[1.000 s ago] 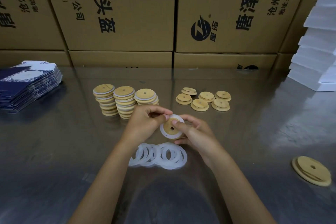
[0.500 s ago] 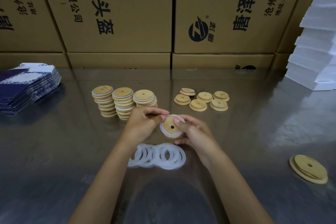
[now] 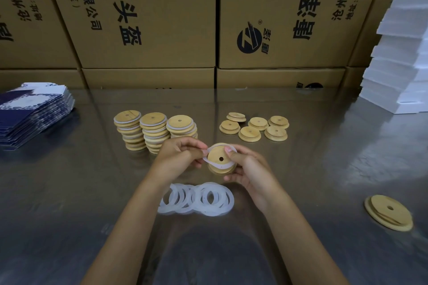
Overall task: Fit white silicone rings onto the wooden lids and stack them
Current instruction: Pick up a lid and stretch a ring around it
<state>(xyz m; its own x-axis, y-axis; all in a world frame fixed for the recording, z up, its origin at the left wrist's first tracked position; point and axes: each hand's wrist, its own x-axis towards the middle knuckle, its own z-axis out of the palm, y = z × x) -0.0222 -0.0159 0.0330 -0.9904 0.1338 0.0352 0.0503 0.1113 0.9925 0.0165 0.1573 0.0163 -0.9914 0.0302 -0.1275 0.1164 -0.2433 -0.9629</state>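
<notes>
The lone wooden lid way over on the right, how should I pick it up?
Pinch the lone wooden lid by its thin outer rim, coming down from above. It lies flat on the table with bare space all round, so thumb and finger can probably catch opposite edges.

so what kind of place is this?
Probably a small factory or warehouse packing bench: printed shipping cartons stacked behind a shiny metal table, stacks of finished wooden lids, and loose silicone rings waiting for assembly.

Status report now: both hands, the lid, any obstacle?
Left hand pinches ring. Right hand holds lid. Ring partly on, not seated. Nothing in the way.
</notes>
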